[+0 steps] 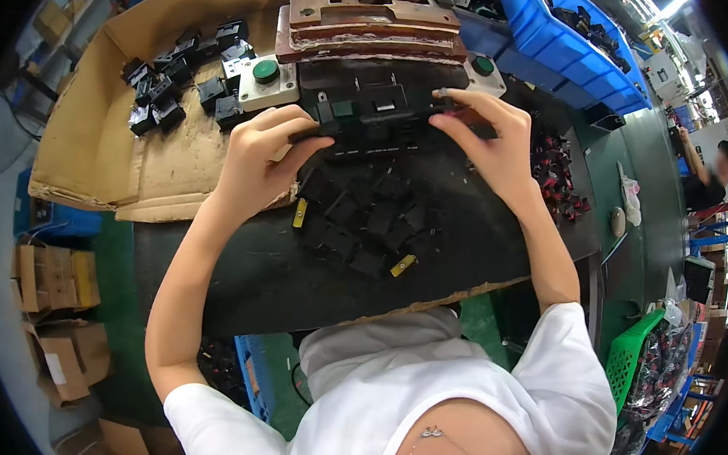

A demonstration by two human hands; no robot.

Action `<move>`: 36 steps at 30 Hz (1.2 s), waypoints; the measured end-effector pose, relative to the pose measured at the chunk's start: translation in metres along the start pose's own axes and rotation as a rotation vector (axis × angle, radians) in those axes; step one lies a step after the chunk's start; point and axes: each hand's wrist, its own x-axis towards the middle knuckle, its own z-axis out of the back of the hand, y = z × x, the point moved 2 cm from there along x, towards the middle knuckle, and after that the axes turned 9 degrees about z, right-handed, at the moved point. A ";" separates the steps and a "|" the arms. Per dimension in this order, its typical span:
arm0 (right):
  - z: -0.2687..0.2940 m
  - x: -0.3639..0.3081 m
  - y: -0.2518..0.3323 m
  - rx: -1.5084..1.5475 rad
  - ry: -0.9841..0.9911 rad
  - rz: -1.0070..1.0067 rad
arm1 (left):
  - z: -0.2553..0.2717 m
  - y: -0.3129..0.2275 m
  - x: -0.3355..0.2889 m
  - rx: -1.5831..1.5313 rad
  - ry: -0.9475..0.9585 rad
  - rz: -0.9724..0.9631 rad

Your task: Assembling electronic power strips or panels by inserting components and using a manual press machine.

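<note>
With my left hand (270, 151) I pinch the left end of a long black plastic panel (374, 132) between thumb and fingers. My right hand (490, 143) grips its other end the same way. The panel has cutouts and small upright tabs, and is held level at the front of a brown block fixture (372, 32). Nearer to me, a pile of small black plastic parts (373, 220) lies on the dark tabletop (236, 278). Two small yellow pieces (300, 213) sit at the pile's edges.
Green push buttons (265, 71) on pale boxes flank the fixture. A cardboard tray (94, 144) at left holds black parts (160, 90). Red and black pieces (557, 177) lie at right. A blue crate (575, 53) stands back right; another person (707, 178) is far right.
</note>
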 end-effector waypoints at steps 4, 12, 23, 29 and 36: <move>-0.002 -0.001 0.005 0.036 -0.126 0.036 | 0.000 0.004 0.000 0.031 0.073 0.032; -0.002 -0.004 0.006 0.046 -0.132 0.150 | 0.005 0.001 0.002 0.079 0.078 0.025; -0.001 -0.006 0.002 0.040 -0.121 0.176 | 0.006 0.006 -0.003 0.101 0.114 0.030; 0.000 -0.005 0.003 0.055 -0.142 0.198 | 0.006 -0.001 0.002 0.105 0.120 -0.031; 0.004 -0.002 -0.003 0.529 0.075 -0.368 | 0.000 -0.019 -0.006 -0.828 0.292 0.787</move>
